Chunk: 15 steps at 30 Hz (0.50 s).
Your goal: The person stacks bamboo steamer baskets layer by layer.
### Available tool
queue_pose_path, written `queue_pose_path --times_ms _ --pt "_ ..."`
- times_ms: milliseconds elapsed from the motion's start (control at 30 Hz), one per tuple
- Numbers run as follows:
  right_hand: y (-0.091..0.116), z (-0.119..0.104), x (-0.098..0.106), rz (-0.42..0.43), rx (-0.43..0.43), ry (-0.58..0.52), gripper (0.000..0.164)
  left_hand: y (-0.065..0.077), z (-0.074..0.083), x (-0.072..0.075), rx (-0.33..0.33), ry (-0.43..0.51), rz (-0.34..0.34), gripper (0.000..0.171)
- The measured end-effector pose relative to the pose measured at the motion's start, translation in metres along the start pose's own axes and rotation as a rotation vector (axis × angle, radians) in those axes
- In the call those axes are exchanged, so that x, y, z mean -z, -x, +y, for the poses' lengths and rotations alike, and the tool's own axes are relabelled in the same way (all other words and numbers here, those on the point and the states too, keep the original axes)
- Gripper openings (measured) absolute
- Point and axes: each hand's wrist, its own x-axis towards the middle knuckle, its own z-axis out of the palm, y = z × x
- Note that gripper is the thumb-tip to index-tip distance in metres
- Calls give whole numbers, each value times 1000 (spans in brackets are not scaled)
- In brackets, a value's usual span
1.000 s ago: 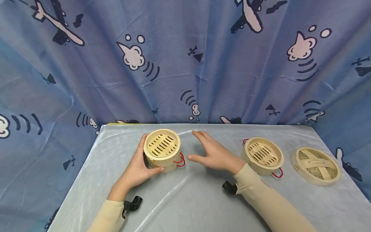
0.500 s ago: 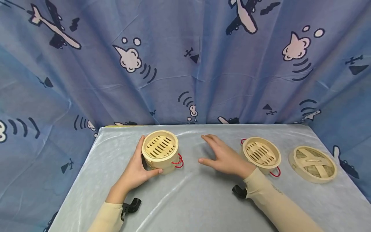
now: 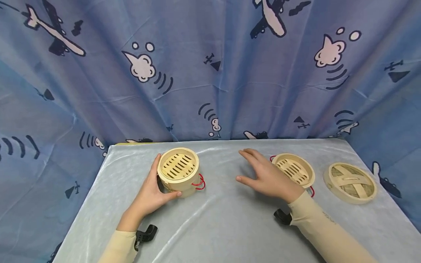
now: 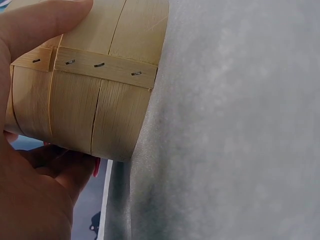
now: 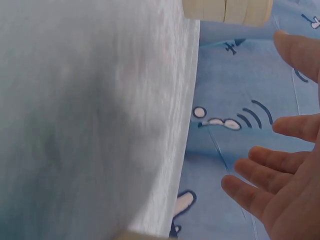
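Note:
Two stacked bamboo steamer baskets (image 3: 178,166), with slatted tops and red loops at the right side, stand at the left of the table. My left hand (image 3: 146,199) grips them from the left, thumb on the near side and fingers round the back. Up close in the left wrist view, the stapled bamboo wall (image 4: 95,100) lies between thumb and fingers. My right hand (image 3: 268,177) hovers over the table with fingers extended, holding nothing. Behind it, partly hidden by that hand, sits another bamboo steamer basket (image 3: 297,168) with red loops.
A round bamboo steamer lid (image 3: 350,182) with a crossed strap lies at the right. Pale grey cloth covers the table (image 3: 204,233). A blue curtain (image 3: 184,73) printed with planes hangs right behind the table's back edge and along both sides.
My right hand has moved right, away from the stacked baskets and towards the single basket. My left hand keeps its grip on the stack. The head view has shifted slightly.

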Motion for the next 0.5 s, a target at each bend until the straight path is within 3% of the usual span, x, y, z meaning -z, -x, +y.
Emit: queue_pose_path --times_ms 500 --pt "27 17 30 41 -77 47 90 1 1 -1 11 -13 6 151"
